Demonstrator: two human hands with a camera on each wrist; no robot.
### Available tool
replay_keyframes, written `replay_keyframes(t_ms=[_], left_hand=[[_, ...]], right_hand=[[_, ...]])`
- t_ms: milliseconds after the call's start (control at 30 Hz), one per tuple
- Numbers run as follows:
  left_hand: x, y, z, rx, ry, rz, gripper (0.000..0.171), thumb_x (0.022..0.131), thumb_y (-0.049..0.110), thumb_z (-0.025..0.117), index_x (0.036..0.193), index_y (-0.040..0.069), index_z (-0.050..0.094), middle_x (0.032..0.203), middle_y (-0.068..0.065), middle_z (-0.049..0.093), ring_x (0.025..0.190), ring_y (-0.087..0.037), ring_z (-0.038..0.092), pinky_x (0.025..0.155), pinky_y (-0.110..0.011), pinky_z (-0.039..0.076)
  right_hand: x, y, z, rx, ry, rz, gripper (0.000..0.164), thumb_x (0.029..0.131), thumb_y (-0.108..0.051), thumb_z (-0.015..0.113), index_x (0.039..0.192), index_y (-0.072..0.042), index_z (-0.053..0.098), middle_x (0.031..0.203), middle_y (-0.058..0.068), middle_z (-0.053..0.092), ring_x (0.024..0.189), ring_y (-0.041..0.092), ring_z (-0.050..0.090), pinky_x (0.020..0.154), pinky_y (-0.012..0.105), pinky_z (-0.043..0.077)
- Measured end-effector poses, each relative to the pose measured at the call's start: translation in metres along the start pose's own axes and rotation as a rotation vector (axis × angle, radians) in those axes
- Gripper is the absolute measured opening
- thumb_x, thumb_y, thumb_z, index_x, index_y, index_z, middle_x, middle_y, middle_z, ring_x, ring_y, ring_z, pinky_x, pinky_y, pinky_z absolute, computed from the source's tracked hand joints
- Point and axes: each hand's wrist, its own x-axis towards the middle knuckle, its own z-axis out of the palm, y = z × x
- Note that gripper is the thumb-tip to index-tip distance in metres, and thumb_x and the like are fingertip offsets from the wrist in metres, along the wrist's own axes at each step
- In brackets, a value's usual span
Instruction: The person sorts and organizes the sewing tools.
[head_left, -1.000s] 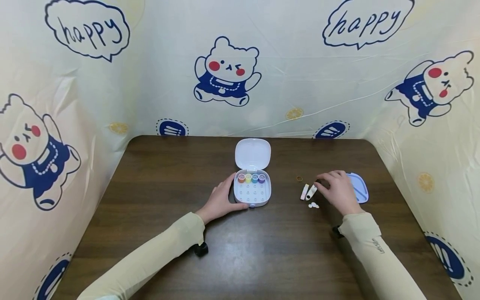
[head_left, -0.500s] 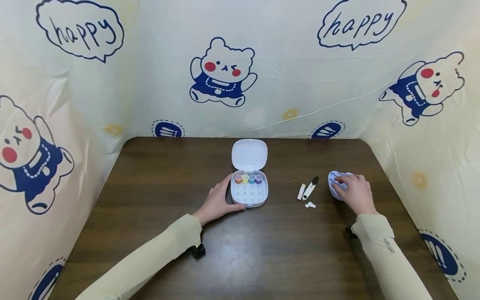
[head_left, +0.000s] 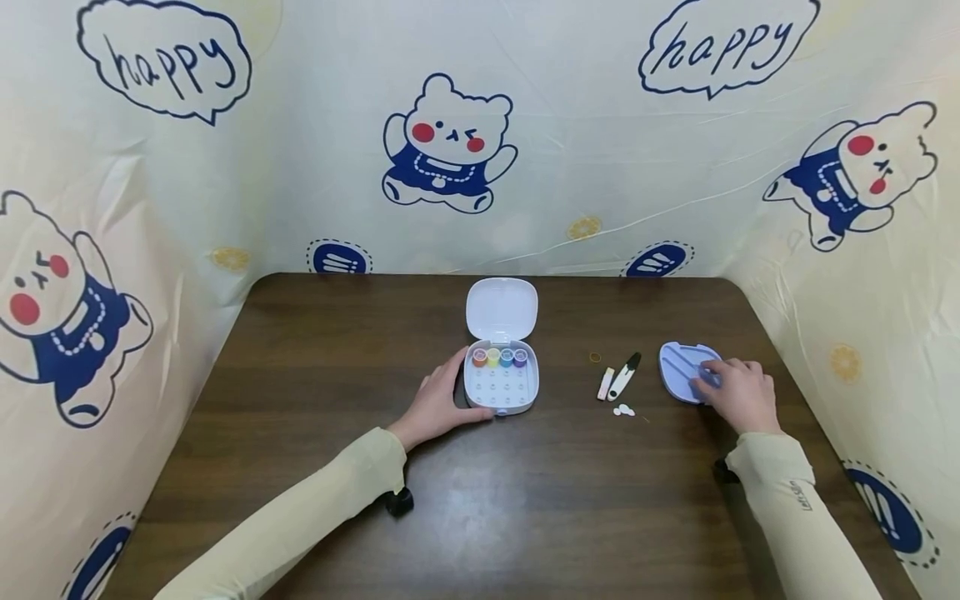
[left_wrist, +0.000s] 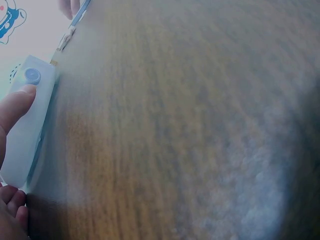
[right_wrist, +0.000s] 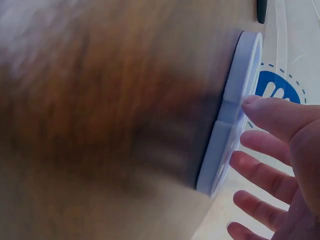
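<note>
In the head view, my left hand (head_left: 435, 402) grips the left and front sides of a white sewing box (head_left: 501, 396). Its thumb lies by the round catch in the left wrist view. The lid (head_left: 502, 309) stands up, and a row of coloured thread spools (head_left: 492, 357) sits at the back over a pegged base. My right hand (head_left: 742, 396) is over the right part of a blue compartment tray (head_left: 678, 379) and partly hides it. The right wrist view shows those fingers spread loosely, with the thumb at the tray's rim and nothing held.
Between box and tray lie white thread snips (head_left: 622, 379) with a dark tip, a small pale bar (head_left: 605, 384), several white buttons (head_left: 623, 410) and a small brass-coloured ring (head_left: 595, 357). A printed curtain stands behind the brown table (head_left: 480, 500).
My right hand has gone from the snips to the right, over the tray, uncovering the snips' dark tip and the tray's left part. My left hand stays on the box.
</note>
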Motion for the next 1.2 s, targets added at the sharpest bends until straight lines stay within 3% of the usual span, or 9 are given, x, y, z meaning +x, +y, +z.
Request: replay_keyframes(t_ms=[433, 933, 1200], left_hand=[[0.001, -0.001, 0.001, 0.002, 0.002, 0.003, 0.121, 0.077, 0.058, 0.088, 0.167, 0.019, 0.018, 0.166, -0.005, 0.035, 0.148, -0.029, 0.036, 0.118, -0.053, 0.025], [0.0, 0.001, 0.0, 0.005, 0.001, 0.004, 0.12, 0.077, 0.057, 0.088, 0.167, 0.019, 0.018, 0.166, -0.005, 0.036, 0.147, -0.029, 0.037, 0.118, -0.053, 0.026], [0.0, 0.001, -0.001, 0.002, -0.002, 0.005, 0.12, 0.078, 0.056, 0.088, 0.167, 0.018, 0.018, 0.166, -0.006, 0.036, 0.147, -0.03, 0.037, 0.118, -0.053, 0.026]], right_hand=[[0.0, 0.014, 0.001, 0.021, -0.109, 0.045, 0.053, 0.096, -0.035, 0.073, 0.13, 0.006, 0.067, 0.122, 0.037, 0.059, 0.105, 0.054, 0.044, 0.083, 0.064, 0.035], [0.003, 0.014, -0.001, 0.011, -0.131, 0.047, 0.056, 0.095, -0.037, 0.075, 0.129, 0.006, 0.067, 0.117, 0.035, 0.061, 0.103, 0.051, 0.044, 0.082, 0.062, 0.032], [0.004, 0.01, -0.001, 0.005, -0.125, 0.047, 0.056, 0.093, -0.037, 0.077, 0.124, 0.009, 0.068, 0.101, 0.027, 0.066, 0.102, 0.05, 0.046, 0.088, 0.069, 0.03]])
